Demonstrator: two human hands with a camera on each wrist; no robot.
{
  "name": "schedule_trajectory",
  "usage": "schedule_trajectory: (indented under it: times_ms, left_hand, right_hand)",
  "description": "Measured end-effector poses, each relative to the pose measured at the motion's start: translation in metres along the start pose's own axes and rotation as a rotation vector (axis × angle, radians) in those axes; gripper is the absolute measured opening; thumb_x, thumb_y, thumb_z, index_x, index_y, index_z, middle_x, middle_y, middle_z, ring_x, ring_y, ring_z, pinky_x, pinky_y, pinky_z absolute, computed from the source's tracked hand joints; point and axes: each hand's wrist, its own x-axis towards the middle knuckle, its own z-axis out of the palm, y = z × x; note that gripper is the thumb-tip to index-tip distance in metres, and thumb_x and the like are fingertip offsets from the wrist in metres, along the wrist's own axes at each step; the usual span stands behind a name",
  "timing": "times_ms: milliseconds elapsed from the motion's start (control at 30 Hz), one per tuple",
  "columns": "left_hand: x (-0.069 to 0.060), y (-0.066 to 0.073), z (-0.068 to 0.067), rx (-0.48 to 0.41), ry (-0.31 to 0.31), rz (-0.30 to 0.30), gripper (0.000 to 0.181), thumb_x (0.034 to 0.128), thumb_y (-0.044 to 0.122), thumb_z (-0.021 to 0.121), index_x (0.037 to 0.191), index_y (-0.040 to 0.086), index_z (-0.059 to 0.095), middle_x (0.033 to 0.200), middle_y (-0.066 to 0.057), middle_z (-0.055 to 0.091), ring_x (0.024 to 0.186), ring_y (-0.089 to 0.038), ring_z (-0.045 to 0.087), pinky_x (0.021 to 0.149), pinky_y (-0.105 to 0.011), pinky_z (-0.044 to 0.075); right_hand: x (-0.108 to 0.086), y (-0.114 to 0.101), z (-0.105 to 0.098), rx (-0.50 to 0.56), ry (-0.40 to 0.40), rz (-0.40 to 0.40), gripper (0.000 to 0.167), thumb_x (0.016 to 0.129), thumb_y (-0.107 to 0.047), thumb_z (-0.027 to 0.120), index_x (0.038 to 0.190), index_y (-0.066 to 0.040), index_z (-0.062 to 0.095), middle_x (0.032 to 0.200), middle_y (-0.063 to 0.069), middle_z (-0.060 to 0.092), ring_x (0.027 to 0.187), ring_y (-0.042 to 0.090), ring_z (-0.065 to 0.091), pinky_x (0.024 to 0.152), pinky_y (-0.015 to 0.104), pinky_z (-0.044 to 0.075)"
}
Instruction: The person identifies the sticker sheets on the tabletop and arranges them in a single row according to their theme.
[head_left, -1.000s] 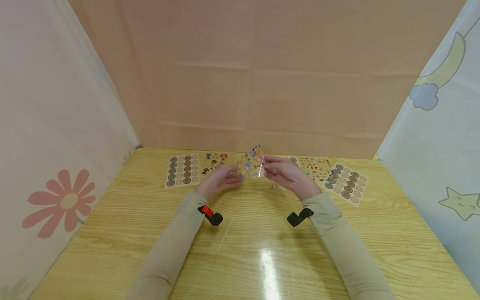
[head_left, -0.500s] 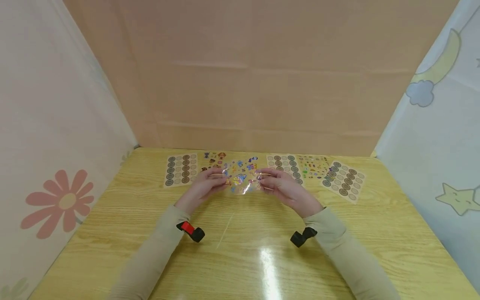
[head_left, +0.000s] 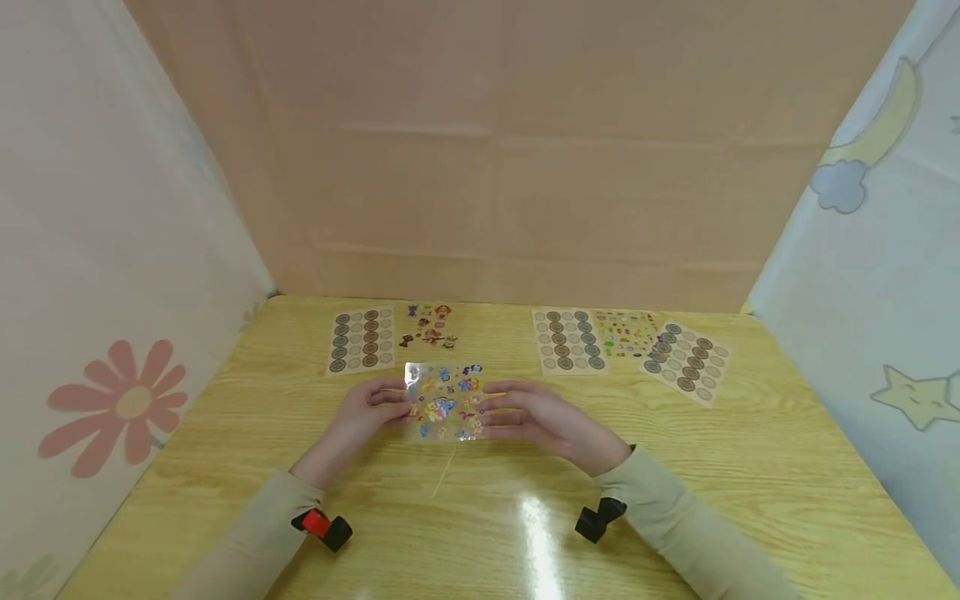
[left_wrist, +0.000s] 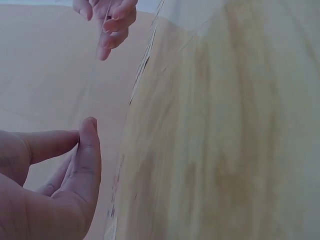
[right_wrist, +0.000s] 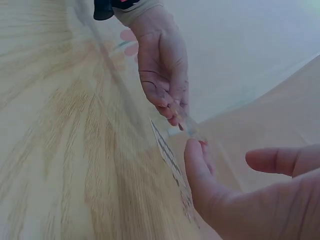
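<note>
A clear sheet of small colourful stickers point(head_left: 444, 403) is held above the table, in front of the other sheets. My left hand point(head_left: 352, 429) pinches its left edge between thumb and fingers; in the left wrist view this left hand point(left_wrist: 60, 185) has the thin sheet seen edge-on. At the opposite edge, my right hand point(head_left: 558, 425) has its fingers extended and spread against or just by the sheet. The right wrist view shows the thumb and fingers of that right hand point(right_wrist: 265, 200) standing apart, near the sheet's edge point(right_wrist: 189, 124).
Along the back of the wooden table point(head_left: 480, 533) lie a left sheet of round stickers point(head_left: 362, 340), a character sticker sheet point(head_left: 431, 327), a middle round-sticker sheet point(head_left: 568, 342), a small-sticker sheet point(head_left: 626, 333) and a tilted round-sticker sheet point(head_left: 688, 364). A paper backdrop point(head_left: 495, 167) stands behind.
Both hands have brought the clear sticker sheet down, left and nearer to me, flattening its view. My right hand's fingers have loosened from its edge. The back-row sheets have come into fuller view.
</note>
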Motion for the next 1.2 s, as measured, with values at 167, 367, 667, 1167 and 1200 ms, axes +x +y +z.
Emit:
schedule_trajectory:
  times_ms: [167,367,667,1167,1200]
  left_hand:
    - [-0.018,-0.006,-0.012,0.020,0.053,0.011,0.040,0.0866,-0.008,0.064,0.124,-0.011,0.052,0.107,-0.022,0.061,0.085,-0.020,0.066,0.082,-0.036,0.055]
    - [-0.035,-0.012,-0.033,0.030,0.056,0.043,0.042,0.0855,-0.010,0.064,0.125,-0.015,0.051,0.103,-0.021,0.060,0.084,-0.020,0.068,0.081,-0.038,0.056]
    - [-0.054,-0.021,-0.071,0.036,0.055,-0.003,0.049,0.0873,-0.009,0.062,0.131,-0.018,0.042,0.105,-0.022,0.062,0.085,-0.019,0.067,0.080,-0.036,0.056]
    - [-0.065,-0.031,-0.104,0.024,0.172,0.027,0.051,0.0847,-0.010,0.065,0.127,-0.021,0.039,0.099,-0.016,0.067,0.083,-0.017,0.068,0.078,-0.034,0.056]
    - [-0.066,-0.031,-0.105,0.035,0.178,0.023,0.050,0.0854,-0.009,0.065,0.127,-0.021,0.039,0.099,-0.016,0.067,0.083,-0.017,0.069,0.078,-0.033,0.056]
  right_hand:
    - [0.005,0.004,0.013,0.044,-0.055,0.048,0.048,0.098,-0.009,0.044,0.139,0.011,0.032,0.128,0.024,0.051,0.110,0.034,0.056,0.099,0.046,0.044]
    - [0.014,0.013,0.028,0.077,-0.109,0.107,0.050,0.099,-0.011,0.041,0.141,0.011,0.029,0.132,0.026,0.048,0.120,0.042,0.048,0.102,0.048,0.041]
    - [0.027,0.033,0.055,0.055,-0.148,0.152,0.046,0.098,-0.014,0.043,0.134,0.014,0.036,0.131,0.027,0.048,0.117,0.037,0.052,0.101,0.047,0.042]
    - [0.045,0.040,0.090,0.109,-0.141,0.175,0.047,0.096,-0.015,0.045,0.131,0.017,0.038,0.133,0.032,0.045,0.121,0.039,0.049,0.105,0.046,0.038]
    - [0.046,0.041,0.092,0.107,-0.141,0.174,0.047,0.096,-0.015,0.045,0.131,0.017,0.038,0.133,0.032,0.045,0.120,0.039,0.049,0.105,0.046,0.038]
